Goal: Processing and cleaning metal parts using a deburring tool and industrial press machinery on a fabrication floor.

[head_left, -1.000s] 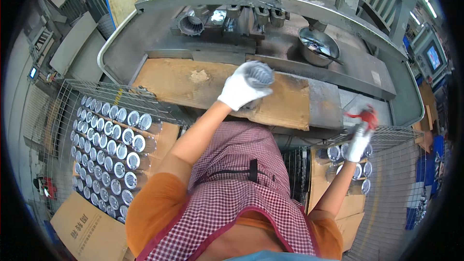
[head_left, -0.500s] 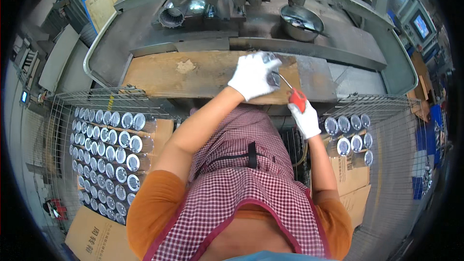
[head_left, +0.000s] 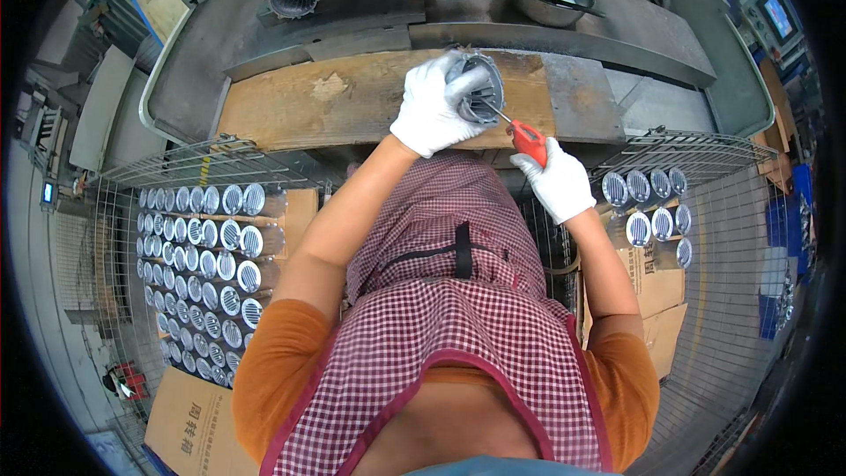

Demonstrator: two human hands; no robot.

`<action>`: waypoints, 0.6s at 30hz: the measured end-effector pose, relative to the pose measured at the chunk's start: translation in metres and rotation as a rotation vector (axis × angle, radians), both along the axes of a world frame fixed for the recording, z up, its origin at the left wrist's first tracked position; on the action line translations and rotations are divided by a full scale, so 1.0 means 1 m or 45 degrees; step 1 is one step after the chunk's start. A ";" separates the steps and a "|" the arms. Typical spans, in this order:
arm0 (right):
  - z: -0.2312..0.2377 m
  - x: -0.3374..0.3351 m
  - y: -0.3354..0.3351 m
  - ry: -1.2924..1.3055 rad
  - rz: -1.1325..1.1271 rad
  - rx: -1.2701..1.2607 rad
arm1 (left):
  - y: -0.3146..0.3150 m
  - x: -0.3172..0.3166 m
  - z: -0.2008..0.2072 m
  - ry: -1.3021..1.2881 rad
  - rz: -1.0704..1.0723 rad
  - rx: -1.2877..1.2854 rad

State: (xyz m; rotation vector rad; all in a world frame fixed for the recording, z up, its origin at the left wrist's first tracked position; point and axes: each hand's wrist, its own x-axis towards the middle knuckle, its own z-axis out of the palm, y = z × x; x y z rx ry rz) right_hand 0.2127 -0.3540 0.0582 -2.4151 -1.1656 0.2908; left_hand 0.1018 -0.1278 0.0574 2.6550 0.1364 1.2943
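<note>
In a workshop, a wood-topped counter (head_left: 370, 101) spans from 11 to 1 o'clock; nearest, at 6 o'clock, is a checked apron (head_left: 441, 326); at 9 o'clock, rows of round-ended metal parts (head_left: 248, 276) stand in a wire basket (head_left: 245, 148), with fewer matching pieces (head_left: 638, 229) at 3 o'clock; toward 2 o'clock, the right hand (head_left: 561, 183) has its fingers curled round a red tool (head_left: 528, 140), its thin nozzle (head_left: 498, 111) at the mouth of a ribbed metal cylinder (head_left: 497, 88); this is at 1 o'clock over the counter, the left hand's (head_left: 432, 106) fingers bent firmly round its side; farther, a ribbed ring (head_left: 293, 0) lies at 11 o'clock, a metal bowl (head_left: 539, 11) at 1 o'clock.
</note>
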 end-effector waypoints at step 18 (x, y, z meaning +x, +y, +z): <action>-0.009 0.000 0.009 0.279 0.024 0.311 | 0.008 -0.006 -0.004 -0.163 -0.046 -0.074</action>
